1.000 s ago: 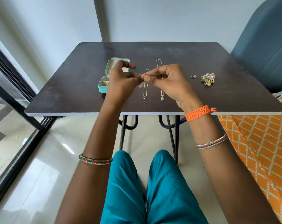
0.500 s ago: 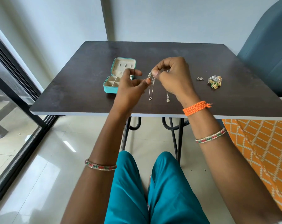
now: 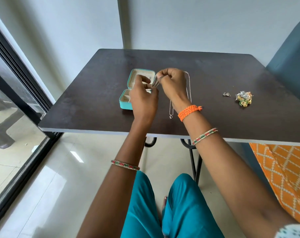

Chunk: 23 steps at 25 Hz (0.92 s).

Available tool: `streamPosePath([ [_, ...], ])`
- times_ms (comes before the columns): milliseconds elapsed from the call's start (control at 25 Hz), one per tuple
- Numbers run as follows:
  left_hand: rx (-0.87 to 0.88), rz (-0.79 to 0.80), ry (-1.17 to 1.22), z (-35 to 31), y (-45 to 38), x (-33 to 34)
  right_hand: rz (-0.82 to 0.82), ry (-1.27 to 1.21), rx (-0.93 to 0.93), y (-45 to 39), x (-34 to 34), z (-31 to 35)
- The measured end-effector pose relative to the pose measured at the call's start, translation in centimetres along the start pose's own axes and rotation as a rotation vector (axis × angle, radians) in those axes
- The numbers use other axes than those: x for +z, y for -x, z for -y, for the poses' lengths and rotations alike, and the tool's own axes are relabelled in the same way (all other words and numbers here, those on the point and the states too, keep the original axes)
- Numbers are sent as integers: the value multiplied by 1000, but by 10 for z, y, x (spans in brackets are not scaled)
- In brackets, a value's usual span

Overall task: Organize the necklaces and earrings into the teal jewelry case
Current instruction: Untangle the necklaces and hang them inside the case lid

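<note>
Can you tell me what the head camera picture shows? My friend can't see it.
Two hands, the right hand and left hand, hold a thin silver necklace above an open teal jewelry case on a dark table. Small earrings lie to the right.

Teal jewelry case and loose pieces on the dark table

The small teal jewelry case [image 3: 124, 104] lies open, cream-lined. A thin silver chain necklace [image 3: 156, 81] hangs gathered above it; another with a heart pendant [image 3: 170, 116] lies alongside. Small silver earrings [image 3: 226, 94] and a gold-green earring cluster [image 3: 244, 100] sit well apart.
</note>
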<state>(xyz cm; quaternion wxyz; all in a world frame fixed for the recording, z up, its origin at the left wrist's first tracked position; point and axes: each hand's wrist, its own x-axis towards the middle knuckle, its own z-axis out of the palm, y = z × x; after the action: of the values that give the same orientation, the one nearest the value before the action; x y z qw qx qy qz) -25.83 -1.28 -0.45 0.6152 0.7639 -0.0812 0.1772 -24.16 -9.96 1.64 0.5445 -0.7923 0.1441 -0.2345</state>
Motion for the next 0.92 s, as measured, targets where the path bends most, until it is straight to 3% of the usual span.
streamPosePath([
  [160, -6, 76, -94, 22, -49, -13, 73, 50, -12, -33, 11, -3],
  [320, -167, 9, -98, 57, -110, -23, 114, 155, -40, -62, 14, -5],
  [440, -305, 110, -222, 91, -149, -19, 153, 220, -56, -74, 19, -10],
  [600, -441, 288, 29, 107, -166, -5, 200, 287, -51, -84, 30, -21],
  [760, -314, 293, 41, 119, -154, 0, 224, 407, -76, -88, 37, -38],
  [920, -163, 151, 86, 136, -142, -1, 197, 449, -118, -90, 40, -45],
])
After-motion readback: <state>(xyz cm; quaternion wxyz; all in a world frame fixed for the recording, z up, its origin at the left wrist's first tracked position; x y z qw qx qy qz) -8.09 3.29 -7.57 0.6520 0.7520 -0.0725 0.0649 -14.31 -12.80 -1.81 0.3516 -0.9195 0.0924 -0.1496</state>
